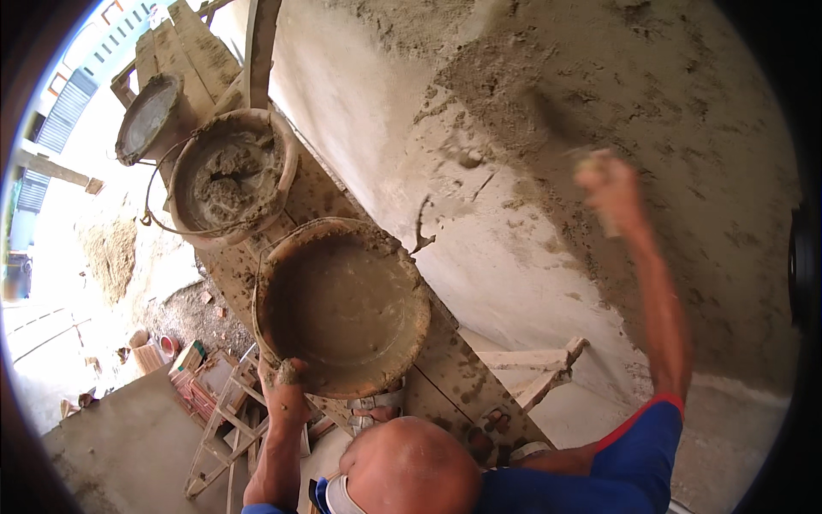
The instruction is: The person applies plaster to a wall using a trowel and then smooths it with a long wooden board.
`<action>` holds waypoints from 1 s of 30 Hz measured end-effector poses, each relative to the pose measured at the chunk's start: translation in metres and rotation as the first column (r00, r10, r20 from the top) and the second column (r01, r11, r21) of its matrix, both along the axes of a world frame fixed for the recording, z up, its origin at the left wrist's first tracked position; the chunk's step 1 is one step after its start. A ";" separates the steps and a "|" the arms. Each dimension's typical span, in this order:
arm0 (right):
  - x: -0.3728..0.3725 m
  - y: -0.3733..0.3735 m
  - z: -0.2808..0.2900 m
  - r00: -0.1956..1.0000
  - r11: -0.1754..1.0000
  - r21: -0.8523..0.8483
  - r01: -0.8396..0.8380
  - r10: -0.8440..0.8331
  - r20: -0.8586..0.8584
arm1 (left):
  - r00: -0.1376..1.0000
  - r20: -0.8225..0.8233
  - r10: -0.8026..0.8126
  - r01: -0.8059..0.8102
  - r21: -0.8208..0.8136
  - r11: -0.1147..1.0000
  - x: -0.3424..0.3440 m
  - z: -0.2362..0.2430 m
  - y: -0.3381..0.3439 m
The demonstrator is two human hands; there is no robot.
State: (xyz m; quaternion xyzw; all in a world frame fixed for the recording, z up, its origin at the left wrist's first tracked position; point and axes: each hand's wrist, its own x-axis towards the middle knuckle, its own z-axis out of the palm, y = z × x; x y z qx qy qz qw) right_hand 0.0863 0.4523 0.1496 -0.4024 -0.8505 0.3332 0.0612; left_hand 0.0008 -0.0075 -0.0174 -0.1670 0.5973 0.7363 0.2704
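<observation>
My left hand (284, 385) is closed on the near rim of a large round tub (342, 300) of wet grey mortar at center. My right hand (612, 193), blurred, is raised against the wall at right, closed on a trowel-like tool (556, 120) whose dark blade is smeared by motion. The wall (505, 240) is partly covered with rough, fresh mortar. A second bucket (287, 176) holding thick mortar stands beyond the tub, and a smaller bucket (150, 120) stands farther back.
The containers rest on a narrow plank platform (437, 390) along the wall, with sandaled feet on it. Wooden braces (539, 368) jut out at lower right. Below left lie a wooden ladder (231, 437), stacked bricks and boards, and a sand pile (116, 240).
</observation>
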 end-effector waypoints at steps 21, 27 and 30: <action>0.006 -0.178 -0.131 0.515 0.526 -0.024 -0.850 0.839 0.175 | 0.976 -0.172 -0.134 0.105 -0.165 0.981 0.003 0.025 0.016; -0.004 -0.163 -0.065 0.627 0.651 -0.213 -0.729 0.759 0.178 | 0.998 0.033 -0.044 0.044 0.008 0.999 0.009 -0.017 -0.015; -0.006 -0.145 -0.023 0.684 0.684 -0.103 -0.722 0.728 0.033 | 0.994 0.069 -0.083 0.083 -0.002 0.997 0.006 -0.020 -0.016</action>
